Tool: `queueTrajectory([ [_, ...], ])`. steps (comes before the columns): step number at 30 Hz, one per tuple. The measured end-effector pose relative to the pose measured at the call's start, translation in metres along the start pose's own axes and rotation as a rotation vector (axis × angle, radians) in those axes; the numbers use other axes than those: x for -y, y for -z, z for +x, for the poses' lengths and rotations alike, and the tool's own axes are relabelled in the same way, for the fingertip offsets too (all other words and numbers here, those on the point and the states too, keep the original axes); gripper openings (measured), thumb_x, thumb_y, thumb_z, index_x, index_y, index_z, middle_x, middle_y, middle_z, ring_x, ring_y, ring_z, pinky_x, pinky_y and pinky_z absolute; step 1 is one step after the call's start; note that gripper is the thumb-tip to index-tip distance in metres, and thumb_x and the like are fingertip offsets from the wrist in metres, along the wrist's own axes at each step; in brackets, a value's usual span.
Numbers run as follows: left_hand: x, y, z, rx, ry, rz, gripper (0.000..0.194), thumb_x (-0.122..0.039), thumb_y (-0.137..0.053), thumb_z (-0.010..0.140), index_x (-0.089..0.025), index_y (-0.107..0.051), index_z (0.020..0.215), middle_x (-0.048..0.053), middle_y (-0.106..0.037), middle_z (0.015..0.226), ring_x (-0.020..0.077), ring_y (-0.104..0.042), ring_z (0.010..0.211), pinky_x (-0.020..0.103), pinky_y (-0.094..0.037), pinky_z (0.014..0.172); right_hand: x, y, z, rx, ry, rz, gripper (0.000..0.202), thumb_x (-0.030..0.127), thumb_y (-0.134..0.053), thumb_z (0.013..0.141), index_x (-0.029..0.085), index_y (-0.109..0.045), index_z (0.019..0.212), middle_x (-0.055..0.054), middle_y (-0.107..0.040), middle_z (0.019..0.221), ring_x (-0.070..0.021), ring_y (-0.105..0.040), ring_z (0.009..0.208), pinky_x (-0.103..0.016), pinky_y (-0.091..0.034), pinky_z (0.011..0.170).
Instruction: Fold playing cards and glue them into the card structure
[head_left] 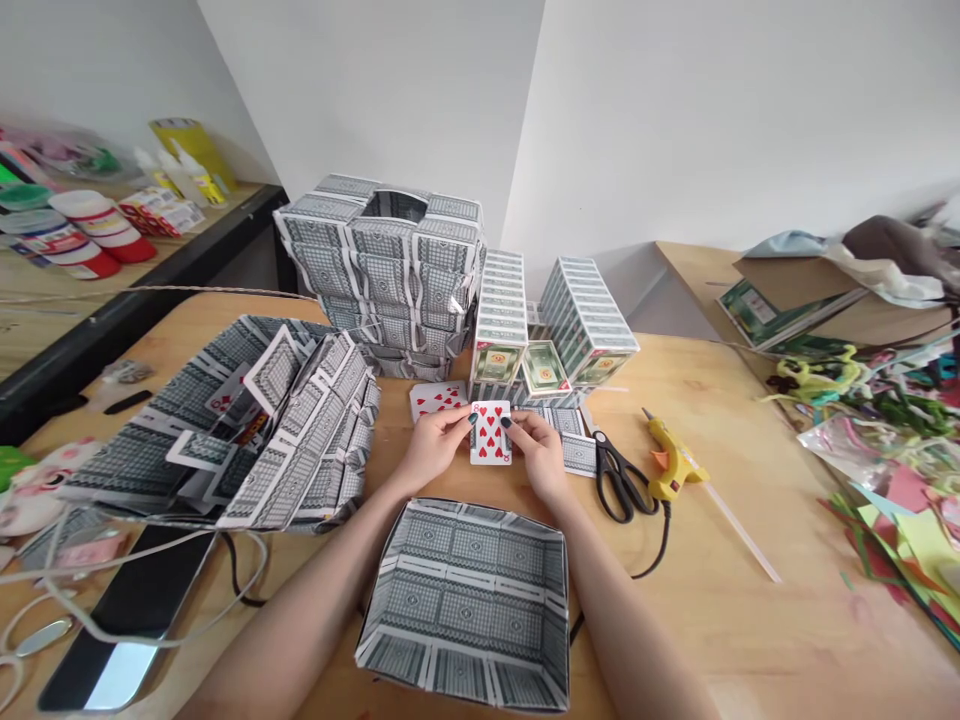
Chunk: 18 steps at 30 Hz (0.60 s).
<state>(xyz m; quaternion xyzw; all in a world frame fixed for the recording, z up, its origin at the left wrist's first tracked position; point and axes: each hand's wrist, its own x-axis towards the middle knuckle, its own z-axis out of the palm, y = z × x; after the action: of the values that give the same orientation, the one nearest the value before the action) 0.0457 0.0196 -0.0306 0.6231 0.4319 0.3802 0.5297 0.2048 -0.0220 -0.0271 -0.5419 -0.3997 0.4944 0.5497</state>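
An eight of hearts playing card [491,433] faces up between my two hands. My left hand [439,440] pinches its left edge, and my right hand [536,450] pinches the right edge. Just behind the left fingers lie other face-up cards [439,397]. Beyond my right hand, several cards rest back side up [577,453]. Between my forearms stands an open box made of playing cards [480,600], its inside facing up. Black-handled scissors [619,485] and a yellow glue gun [675,460] with a clear glue stick lie to the right.
A tall card-built box [397,280] stands at the back beside stacked card packs [502,300]. A larger card basket [300,430] holding loose cards sits left, near a phone [127,620] and cables. Coloured paper scraps [907,540] and a cardboard box [810,300] are at right.
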Motion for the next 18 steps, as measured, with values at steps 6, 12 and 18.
queueTrajectory([
  [6,-0.0057,-0.0013,-0.0017,0.038,0.026,-0.003,0.033,-0.024,-0.050,0.079,-0.016,-0.061,0.108,0.005,-0.066,0.102,0.0180,-0.064,0.082,0.031,-0.053,0.071,0.0026,0.0008,-0.0013,0.004,0.029,-0.006,0.017,0.034,-0.055,0.074,0.018,-0.052,0.069,0.006,-0.045,0.054,-0.0086,-0.037,0.047,-0.021,-0.030,0.046],
  [12,-0.0069,-0.0015,-0.0022,0.040,0.003,-0.001,0.034,-0.023,-0.049,0.080,-0.015,-0.058,0.111,0.006,-0.065,0.104,0.0178,-0.061,0.089,0.030,-0.051,0.077,0.0009,0.0025,0.0013,0.032,0.025,0.017,0.014,0.031,-0.056,0.073,0.018,-0.051,0.069,0.006,-0.044,0.055,-0.0084,-0.036,0.047,-0.021,-0.028,0.047],
  [18,-0.0071,-0.0015,-0.0022,0.085,-0.015,-0.036,0.041,-0.025,-0.046,0.082,-0.014,-0.047,0.122,0.006,-0.068,0.090,0.0154,-0.063,0.077,0.029,-0.051,0.073,0.0013,-0.0006,0.0007,0.053,0.050,0.033,0.016,0.034,-0.055,0.074,0.019,-0.050,0.071,0.005,-0.049,0.057,-0.0097,-0.042,0.051,-0.022,-0.034,0.050],
])
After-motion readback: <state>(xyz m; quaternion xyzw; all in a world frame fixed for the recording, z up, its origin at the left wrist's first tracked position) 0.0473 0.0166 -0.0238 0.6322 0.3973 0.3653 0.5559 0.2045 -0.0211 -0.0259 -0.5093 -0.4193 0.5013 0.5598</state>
